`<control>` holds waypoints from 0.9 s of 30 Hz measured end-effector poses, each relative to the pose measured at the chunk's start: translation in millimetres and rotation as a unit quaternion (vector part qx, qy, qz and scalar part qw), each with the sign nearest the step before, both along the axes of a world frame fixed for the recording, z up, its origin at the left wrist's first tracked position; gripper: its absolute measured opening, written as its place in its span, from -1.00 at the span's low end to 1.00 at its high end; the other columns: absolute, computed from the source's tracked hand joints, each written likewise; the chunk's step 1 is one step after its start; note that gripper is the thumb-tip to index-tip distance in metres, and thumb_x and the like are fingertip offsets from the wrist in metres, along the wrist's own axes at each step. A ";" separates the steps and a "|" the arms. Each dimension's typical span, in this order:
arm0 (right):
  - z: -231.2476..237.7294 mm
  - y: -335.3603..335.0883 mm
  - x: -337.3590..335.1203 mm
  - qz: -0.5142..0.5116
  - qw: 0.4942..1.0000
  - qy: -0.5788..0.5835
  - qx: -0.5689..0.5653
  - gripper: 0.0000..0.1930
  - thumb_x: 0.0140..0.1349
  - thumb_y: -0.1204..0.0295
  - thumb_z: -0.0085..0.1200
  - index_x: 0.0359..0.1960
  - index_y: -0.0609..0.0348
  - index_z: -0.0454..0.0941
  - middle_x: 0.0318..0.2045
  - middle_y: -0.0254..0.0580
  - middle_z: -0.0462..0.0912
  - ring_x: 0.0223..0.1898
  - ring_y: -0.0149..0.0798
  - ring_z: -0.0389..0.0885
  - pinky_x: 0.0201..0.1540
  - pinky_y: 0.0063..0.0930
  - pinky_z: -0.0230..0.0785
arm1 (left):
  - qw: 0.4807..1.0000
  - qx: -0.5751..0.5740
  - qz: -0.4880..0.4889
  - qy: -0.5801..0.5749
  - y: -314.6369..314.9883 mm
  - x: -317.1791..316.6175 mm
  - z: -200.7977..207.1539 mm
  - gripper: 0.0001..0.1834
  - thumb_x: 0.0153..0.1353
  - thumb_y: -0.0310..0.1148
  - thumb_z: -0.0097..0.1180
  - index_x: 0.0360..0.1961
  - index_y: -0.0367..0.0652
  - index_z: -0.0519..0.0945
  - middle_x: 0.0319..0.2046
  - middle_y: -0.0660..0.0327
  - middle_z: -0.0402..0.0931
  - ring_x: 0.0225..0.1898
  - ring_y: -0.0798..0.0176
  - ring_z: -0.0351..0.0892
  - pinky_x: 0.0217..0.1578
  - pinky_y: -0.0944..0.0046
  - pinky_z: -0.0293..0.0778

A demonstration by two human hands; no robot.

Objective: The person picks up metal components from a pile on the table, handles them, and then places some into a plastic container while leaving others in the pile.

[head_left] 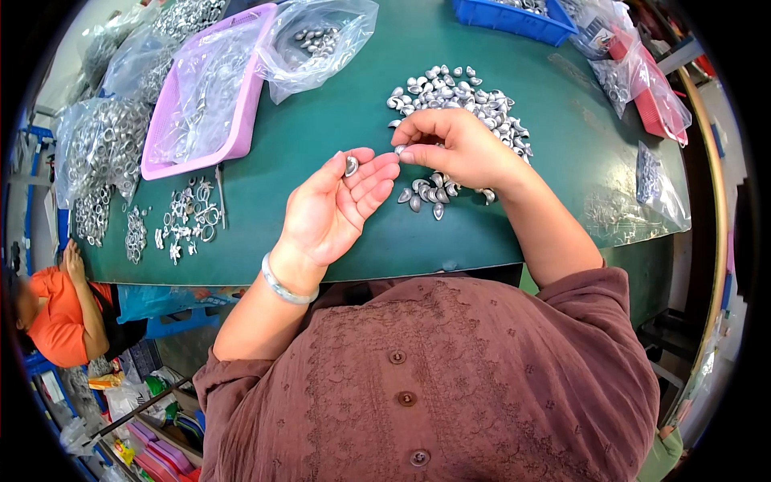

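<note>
My left hand [325,205] is palm up over the green table, fingers outstretched. A small silver teardrop-shaped metal piece [352,166] rests at its fingers beside the thumb. Close to those fingertips, my right hand [450,146] pinches another small silver metal piece [400,149] between thumb and forefinger. Behind and partly under the right hand spreads a pile of similar hollow, shell-like silver pieces [494,108]. A smaller group of silver pieces [434,193] lies nearer to me, below the right wrist.
A lilac basket [247,120] and an open clear bag [353,40] stand at the left. Ring-shaped parts [193,213] lie loose near bulging bags [104,145]. A blue tray [514,26] and red basket [654,112] sit at the far right. Someone in orange [64,313] sits left.
</note>
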State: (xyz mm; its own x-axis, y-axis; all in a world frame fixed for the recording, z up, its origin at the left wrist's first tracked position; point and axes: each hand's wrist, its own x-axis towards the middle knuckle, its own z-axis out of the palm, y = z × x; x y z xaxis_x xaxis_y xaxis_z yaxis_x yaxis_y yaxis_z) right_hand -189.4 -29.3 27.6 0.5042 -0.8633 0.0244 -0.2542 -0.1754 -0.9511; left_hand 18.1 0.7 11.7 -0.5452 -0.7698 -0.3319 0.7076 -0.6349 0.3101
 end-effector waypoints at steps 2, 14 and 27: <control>-1.8 -0.5 -0.2 0.000 0.999 -0.030 0.020 -0.85 0.06 0.52 0.08 -0.32 0.29 0.48 -0.43 -0.36 0.52 -0.38 -0.52 0.45 -0.29 -0.65 0.32 | 0.999 -0.032 -0.003 -0.019 -0.1 -0.5 2.8 -0.73 0.26 -0.37 -0.22 -0.19 -0.39 0.36 -0.11 -0.13 0.39 -0.11 0.04 0.47 -0.10 0.20 0.47; -3.4 3.4 5.9 0.023 0.982 -0.173 0.070 -0.86 0.04 0.60 0.06 -0.32 0.30 0.49 -0.42 -0.33 0.54 -0.36 -0.52 0.48 -0.27 -0.65 0.35 | 0.975 -0.113 -0.020 -0.193 7.2 -11.3 15.0 -0.87 0.13 -0.39 0.02 -0.33 -0.22 0.48 -0.49 0.28 0.44 -0.50 0.43 0.39 -0.50 0.47 0.31; 2.0 11.9 11.6 0.040 0.992 -0.112 -0.053 -0.78 0.00 0.57 0.11 -0.25 0.27 0.49 -0.46 -0.33 0.55 -0.39 -0.50 0.48 -0.33 -0.62 0.35 | 0.957 -0.123 -0.025 -0.263 2.1 -14.1 11.4 -0.77 0.21 -0.24 -0.06 -0.49 -0.15 0.44 -0.63 0.35 0.36 -0.64 0.48 0.25 -0.67 0.54 0.14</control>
State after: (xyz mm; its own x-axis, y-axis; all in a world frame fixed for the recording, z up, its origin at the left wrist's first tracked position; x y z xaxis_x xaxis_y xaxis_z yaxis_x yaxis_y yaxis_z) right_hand -177.8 -17.3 29.6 0.5424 -0.8074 0.2321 -0.0204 -0.2888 -0.9572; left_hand 3.9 2.8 23.1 -0.3911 -0.8372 -0.3822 0.3839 -0.5259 0.7590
